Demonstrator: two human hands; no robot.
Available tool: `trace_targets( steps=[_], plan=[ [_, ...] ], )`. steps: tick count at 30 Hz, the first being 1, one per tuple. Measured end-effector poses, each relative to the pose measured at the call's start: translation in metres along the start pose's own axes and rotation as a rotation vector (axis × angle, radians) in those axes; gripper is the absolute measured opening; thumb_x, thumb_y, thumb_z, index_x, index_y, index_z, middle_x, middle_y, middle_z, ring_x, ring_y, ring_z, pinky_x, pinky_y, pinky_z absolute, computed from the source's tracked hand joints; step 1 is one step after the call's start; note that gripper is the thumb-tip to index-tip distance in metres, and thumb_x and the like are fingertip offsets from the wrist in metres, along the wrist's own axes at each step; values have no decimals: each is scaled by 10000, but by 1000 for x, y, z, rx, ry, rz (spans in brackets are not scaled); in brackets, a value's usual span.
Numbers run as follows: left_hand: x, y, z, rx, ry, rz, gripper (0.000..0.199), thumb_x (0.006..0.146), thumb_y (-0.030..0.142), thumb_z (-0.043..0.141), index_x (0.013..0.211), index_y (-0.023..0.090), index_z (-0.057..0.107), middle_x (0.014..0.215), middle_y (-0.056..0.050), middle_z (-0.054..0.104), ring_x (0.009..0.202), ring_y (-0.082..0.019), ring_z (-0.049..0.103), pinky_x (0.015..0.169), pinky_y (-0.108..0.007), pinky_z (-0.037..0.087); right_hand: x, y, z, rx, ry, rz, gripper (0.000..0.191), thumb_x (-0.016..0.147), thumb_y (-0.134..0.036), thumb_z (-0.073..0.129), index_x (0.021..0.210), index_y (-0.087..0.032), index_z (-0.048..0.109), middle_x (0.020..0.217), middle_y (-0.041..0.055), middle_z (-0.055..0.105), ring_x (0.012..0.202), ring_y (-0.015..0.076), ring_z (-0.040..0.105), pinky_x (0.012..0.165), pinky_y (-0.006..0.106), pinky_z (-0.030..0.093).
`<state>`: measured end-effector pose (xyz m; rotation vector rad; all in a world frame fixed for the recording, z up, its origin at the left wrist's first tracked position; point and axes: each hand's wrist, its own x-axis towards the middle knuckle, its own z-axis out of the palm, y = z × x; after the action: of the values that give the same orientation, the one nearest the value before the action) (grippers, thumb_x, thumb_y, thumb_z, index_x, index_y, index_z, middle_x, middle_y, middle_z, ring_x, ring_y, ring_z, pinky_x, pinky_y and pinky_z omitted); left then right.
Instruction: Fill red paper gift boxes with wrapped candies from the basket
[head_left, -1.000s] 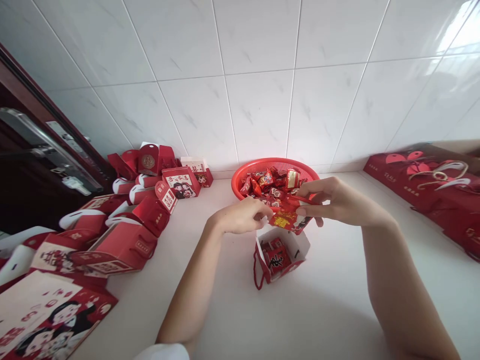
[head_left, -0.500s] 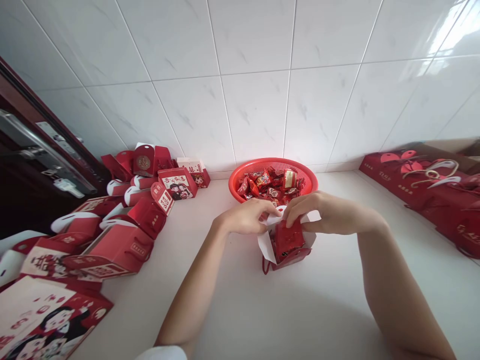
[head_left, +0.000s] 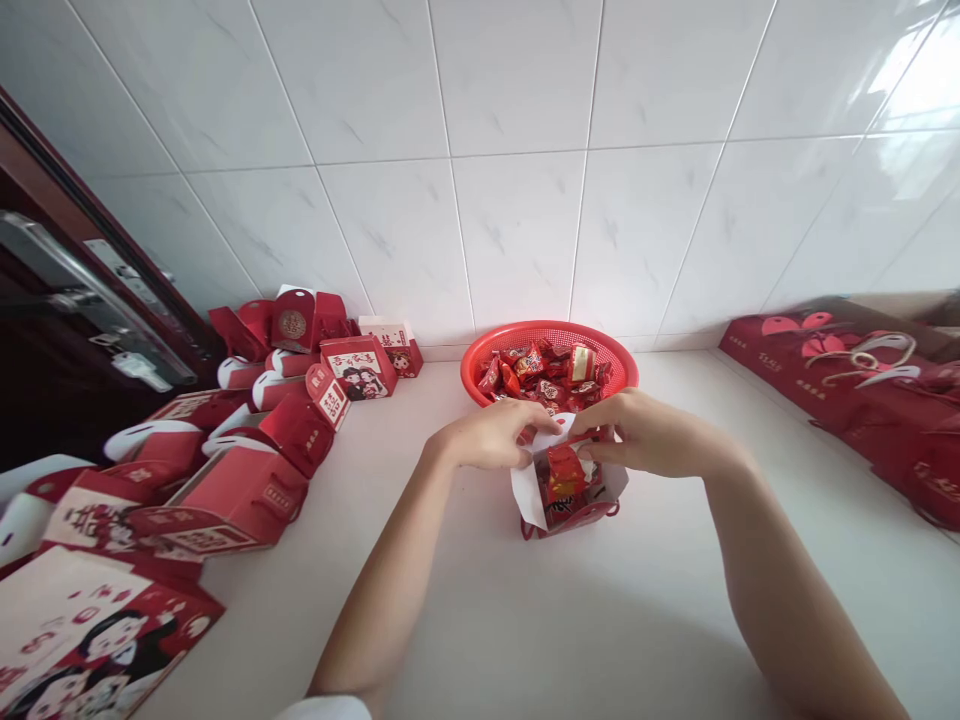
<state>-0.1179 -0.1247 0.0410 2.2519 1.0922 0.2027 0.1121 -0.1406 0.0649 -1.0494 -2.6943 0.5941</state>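
A small red gift box point(head_left: 581, 515) with a white inside stands open on the white counter, its lid flaps spread. My left hand point(head_left: 495, 433) pinches the flap at its far left edge, thumb and fingers closed on the card. From the right, my right hand point(head_left: 646, 432) reaches into the mouth of the box, fingers bent around a red-wrapped candy point(head_left: 565, 470). Other wrapped sweets lie under this candy, partly hidden. Just behind the hands, a red plastic basket point(head_left: 474, 375) holds many sweets in red wrappers.
Folded red gift boxes point(head_left: 247, 495) crowd the left side, with a larger printed box point(head_left: 97, 630) at the near left. Red gift bags point(head_left: 847, 400) lie along the right. A tiled wall point(head_left: 517, 240) closes the back; a dark door point(head_left: 67, 330) stands at left.
My right hand has moved slightly, and the red-wrapped candy has turned and sits lower inside the box. My left hand stays on the flap. The view has shifted a little.
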Motion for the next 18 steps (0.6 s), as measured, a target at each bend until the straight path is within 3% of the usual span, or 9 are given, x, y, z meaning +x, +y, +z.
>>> trace_targets(
  steps=[4, 10, 12, 16, 18],
  plan=[
    [-3, 6, -1, 64, 7, -46, 546, 681, 40, 575, 1185, 205, 709, 1115, -55, 684, 936, -224, 652, 717, -269, 486, -3, -10, 4, -95, 81, 137, 124, 904, -202, 577, 853, -207, 690, 693, 23, 664, 614, 163, 575, 568, 280, 342],
    [-3, 6, -1, 76, 32, -59, 458, 676, 67, 611, 1096, 219, 716, 1071, -39, 687, 966, -228, 645, 731, -261, 472, 6, -29, 28, -74, 82, 334, 128, 878, -117, 500, 950, -217, 535, 724, 13, 596, 557, 156, 515, 503, 274, 291],
    [-4, 6, -2, 91, 29, -80, 451, 674, 74, 612, 1088, 219, 716, 1052, -38, 689, 948, -227, 642, 700, -258, 462, 11, -29, 36, -24, 51, 332, 133, 854, -118, 517, 934, -224, 506, 742, 13, 581, 557, 154, 502, 492, 270, 298],
    [-8, 9, -4, 140, 20, -90, 444, 658, 65, 599, 1055, 207, 737, 981, -33, 688, 836, -209, 642, 638, -261, 432, 18, -26, 40, -20, -123, 339, 205, 789, -45, 518, 712, -217, 437, 701, 23, 553, 532, 138, 472, 483, 284, 292],
    [-10, 9, -4, 121, 81, -64, 466, 632, 68, 617, 1050, 221, 756, 940, -19, 693, 785, -197, 644, 643, -261, 435, 19, -25, 40, -24, -171, 341, 250, 784, -14, 480, 648, -212, 408, 672, 26, 549, 516, 131, 450, 476, 291, 284]
  ],
)
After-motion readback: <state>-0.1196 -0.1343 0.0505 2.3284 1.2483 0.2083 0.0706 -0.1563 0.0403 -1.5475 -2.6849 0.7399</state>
